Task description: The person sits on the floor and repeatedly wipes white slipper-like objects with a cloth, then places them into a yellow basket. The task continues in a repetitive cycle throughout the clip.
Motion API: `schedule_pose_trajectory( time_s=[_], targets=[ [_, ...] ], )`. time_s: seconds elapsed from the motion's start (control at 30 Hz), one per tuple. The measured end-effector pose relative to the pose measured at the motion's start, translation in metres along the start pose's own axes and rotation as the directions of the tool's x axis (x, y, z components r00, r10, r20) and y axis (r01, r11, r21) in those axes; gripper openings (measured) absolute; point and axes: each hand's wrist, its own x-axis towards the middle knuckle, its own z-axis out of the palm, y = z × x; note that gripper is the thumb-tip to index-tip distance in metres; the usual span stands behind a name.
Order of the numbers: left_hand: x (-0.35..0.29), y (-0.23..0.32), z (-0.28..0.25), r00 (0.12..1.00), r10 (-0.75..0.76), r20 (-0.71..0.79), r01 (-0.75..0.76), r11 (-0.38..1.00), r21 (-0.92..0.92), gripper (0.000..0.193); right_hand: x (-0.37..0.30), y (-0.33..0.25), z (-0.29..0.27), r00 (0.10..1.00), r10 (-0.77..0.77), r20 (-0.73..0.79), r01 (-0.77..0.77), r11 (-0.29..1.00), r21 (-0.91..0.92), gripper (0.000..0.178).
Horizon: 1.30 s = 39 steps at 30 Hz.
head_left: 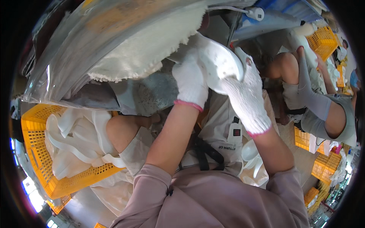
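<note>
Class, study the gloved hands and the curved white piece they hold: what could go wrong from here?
The gloved left hand might snag on the shaggy white material close by. The smooth-looking curved white piece could slip from the gloved right hand. White pieces heaped in the yellow crate might slide out.

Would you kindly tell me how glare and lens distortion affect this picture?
In the head view, the window at lower left is blown out; the white piece and gloved right hand are very bright, with little surface detail; the large yellow basket looks bent toward the rim; the corners fall to black.
</note>
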Motion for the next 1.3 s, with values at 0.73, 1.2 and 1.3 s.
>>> schedule_pose_trajectory(
  time_s=[0.73,1.2,1.3],
  targets=[
    [-0.023,0.045,-0.11,0.894,-0.036,0.447,-0.221,0.831,0.51,0.046,0.073,-0.035,0.066,0.985,0.064,0.161,-0.094,0.978,0.186,0.053],
    [-0.013,0.031,-0.133,0.781,-0.128,0.611,0.403,0.851,-0.338,0.068,-0.067,-0.016,0.023,0.537,-0.638,0.552,0.84,0.467,-0.276,0.041],
    [0.01,0.031,-0.145,0.736,-0.126,0.665,0.515,0.742,-0.43,0.082,-0.075,-0.057,0.059,0.655,-0.637,0.407,0.751,0.607,-0.26,0.044]
  ],
)
